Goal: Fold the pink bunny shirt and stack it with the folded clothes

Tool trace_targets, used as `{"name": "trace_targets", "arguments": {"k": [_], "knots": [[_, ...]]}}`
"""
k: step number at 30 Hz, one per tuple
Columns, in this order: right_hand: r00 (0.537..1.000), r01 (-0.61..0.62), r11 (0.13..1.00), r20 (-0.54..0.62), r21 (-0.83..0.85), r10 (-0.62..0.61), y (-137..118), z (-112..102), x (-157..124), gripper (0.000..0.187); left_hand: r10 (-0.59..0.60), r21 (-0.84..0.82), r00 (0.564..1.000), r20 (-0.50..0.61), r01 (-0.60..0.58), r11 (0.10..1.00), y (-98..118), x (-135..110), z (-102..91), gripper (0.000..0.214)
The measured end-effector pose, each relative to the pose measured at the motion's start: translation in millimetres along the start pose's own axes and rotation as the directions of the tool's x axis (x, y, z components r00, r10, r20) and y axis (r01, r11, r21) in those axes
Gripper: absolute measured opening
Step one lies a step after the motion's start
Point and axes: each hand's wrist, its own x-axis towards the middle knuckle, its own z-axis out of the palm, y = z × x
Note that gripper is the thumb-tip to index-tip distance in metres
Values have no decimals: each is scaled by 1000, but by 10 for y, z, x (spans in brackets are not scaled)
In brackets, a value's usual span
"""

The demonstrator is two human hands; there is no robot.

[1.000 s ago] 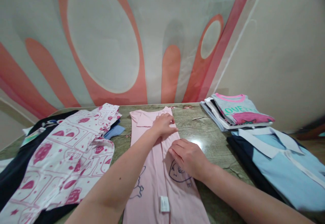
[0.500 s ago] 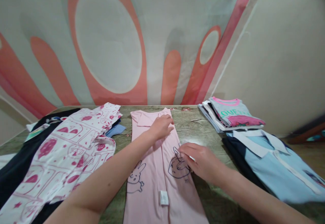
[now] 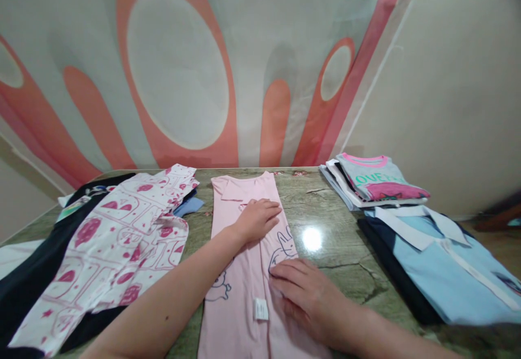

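A long pink garment (image 3: 238, 272) with dark rabbit line drawings lies on the table, its sides folded inward to a narrow strip. A white label (image 3: 260, 309) shows near its middle. My left hand (image 3: 257, 220) rests on the upper part, fingers stretched toward the right edge. Lower down, my right hand (image 3: 307, 296) lies on the right side with fingers extended, covering part of a drawing. Both hands are open, pressing on the cloth without gripping it.
Unfolded clothes lie on the left, topped by a white garment with pink prints (image 3: 134, 234). On the right are a stack of folded clothes with a grey shirt (image 3: 366, 172) on top and a folded light blue collared shirt (image 3: 451, 267). The wooden table (image 3: 337, 239) ends at a wall.
My right hand has moved down along the garment's right side, its fingers going from a pinch at the edge to lying flat. My left hand has slid slightly down.
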Motion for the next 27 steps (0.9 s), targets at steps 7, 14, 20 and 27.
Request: {"name": "trace_targets", "arguments": {"k": [7, 14, 20, 27], "knots": [[997, 41, 995, 54, 89, -46, 36, -4, -59, 31, -23, -3, 998, 52, 23, 1000, 30, -16, -126, 35], [963, 76, 992, 252, 96, -98, 70, -68, -68, 48, 133, -78, 960, 245, -118, 990, -24, -96, -187, 67], [995, 98, 970, -30, 221, -94, 41, -61, -31, 24, 64, -64, 990, 128, -56, 996, 54, -54, -232, 19], [996, -50, 995, -75, 88, 57, 226, -53, -58, 25, 130, -297, 968, 215, -62, 953, 132, -87, -444, 27]]}}
